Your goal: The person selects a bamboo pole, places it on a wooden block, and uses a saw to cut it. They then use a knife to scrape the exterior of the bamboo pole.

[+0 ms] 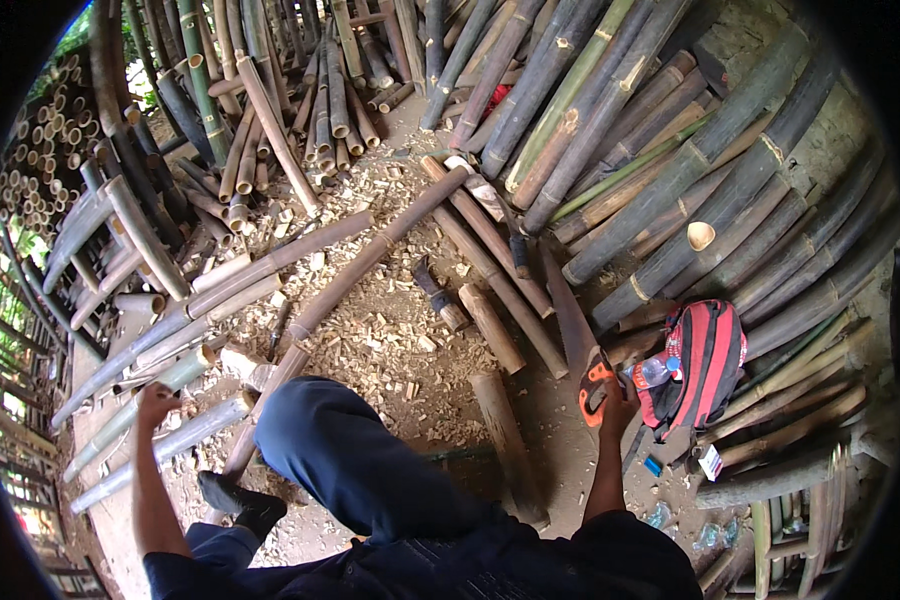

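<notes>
My right hand (618,402) grips the orange handle of a hand saw (573,330). Its long, dark blade points away from me, over the ground beside some bamboo lengths. To the left, my left hand (157,404) is held above cut bamboo poles (170,440), fingers curled; whether anything is in them is too small to make out. A long brown bamboo pole (380,245) slants across the ground and passes by my bent left knee. Near the middle lies a machete-like blade (425,275) with a wooden handle, and beyond the saw another dark-bladed tool (517,245).
Wood chips (370,350) cover the ground. Short bamboo pieces (492,328) lie ahead of me. Stacked bamboo poles (730,250) line the right side. A red and black backpack (705,365) with a plastic bottle (650,373) stands right of the saw.
</notes>
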Tool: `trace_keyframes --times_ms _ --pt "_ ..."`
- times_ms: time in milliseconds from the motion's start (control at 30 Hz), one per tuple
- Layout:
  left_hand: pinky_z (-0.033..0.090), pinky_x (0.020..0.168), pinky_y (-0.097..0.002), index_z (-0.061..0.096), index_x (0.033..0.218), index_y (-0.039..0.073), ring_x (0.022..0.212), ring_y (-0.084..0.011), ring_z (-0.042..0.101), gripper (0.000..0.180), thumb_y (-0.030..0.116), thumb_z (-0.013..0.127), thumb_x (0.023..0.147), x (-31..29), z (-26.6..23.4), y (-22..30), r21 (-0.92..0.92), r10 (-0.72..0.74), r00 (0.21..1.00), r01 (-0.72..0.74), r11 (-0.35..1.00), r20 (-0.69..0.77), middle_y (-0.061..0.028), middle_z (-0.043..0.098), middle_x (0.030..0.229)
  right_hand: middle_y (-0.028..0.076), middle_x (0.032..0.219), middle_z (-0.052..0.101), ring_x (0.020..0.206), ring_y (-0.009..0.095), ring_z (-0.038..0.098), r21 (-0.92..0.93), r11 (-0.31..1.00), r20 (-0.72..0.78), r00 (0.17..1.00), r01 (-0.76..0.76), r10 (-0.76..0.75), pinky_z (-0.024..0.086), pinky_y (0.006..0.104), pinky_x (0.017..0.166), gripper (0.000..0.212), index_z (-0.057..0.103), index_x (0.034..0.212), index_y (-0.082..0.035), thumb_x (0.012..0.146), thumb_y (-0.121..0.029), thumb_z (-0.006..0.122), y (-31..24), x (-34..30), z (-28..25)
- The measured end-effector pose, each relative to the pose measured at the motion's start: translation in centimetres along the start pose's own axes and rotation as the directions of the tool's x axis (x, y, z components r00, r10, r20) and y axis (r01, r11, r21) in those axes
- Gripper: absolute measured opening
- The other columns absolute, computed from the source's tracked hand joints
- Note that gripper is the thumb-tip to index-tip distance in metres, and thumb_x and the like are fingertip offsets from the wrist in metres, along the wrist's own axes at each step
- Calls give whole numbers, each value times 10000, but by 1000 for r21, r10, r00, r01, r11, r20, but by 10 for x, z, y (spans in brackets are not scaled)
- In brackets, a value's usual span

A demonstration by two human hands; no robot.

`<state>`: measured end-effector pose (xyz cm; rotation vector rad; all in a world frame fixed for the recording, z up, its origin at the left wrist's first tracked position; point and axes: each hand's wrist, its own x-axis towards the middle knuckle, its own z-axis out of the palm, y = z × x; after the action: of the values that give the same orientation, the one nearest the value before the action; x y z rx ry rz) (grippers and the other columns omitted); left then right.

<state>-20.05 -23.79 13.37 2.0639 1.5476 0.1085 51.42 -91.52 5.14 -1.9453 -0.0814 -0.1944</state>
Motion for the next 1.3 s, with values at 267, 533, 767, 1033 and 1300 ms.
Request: trace_keyframes --times_ms 267,533,767,1033,1300 --pt "504 733 -322 602 930 48 807 -177 570 354 85 838 669 -113 -184 -75 105 134 939 -106 989 -316 -51 581 922 227 1222 636 1130 370 603 -459 799 -22 894 389 -447 488 445 976 464 614 1316 15 901 -173 705 -24 -9 22" --pt "546 657 -331 685 1061 79 841 -158 659 319 258 801 824 -179 120 52 -604 117 987 -161 781 -112 -52 713 1035 5 888 690 745 99 635 232 942 718 611 243 -334 486 254 627 235 700 1108 -55 966 -235 649 -108 -38 280" --pt "466 521 -270 705 1138 51 619 -129 628 295 230 738 905 -202 259 99 -758 -70 878 446 476 473 -56 697 794 -15 725 585 660 155 601 -309 767 868 162 -562 469 572 434 637 386 613 894 -149 860 -484 802 -163 -224 493" --pt "347 390 -254 700 1026 11 454 -122 557 191 175 733 934 -199 262 97 -798 -198 797 595 94 571 -84 690 708 7 711 567 533 129 554 -88 832 739 524 -548 424 464 296 421 369 613 872 -87 810 -363 850 -166 -260 562" --pt "332 381 -258 694 1041 16 432 -130 534 172 160 717 951 -194 256 97 -783 -196 778 618 66 597 -96 681 693 141 1047 658 862 237 691 197 909 631 757 -367 169 585 403 637 488 604 1168 -29 818 -331 760 -151 -220 473"
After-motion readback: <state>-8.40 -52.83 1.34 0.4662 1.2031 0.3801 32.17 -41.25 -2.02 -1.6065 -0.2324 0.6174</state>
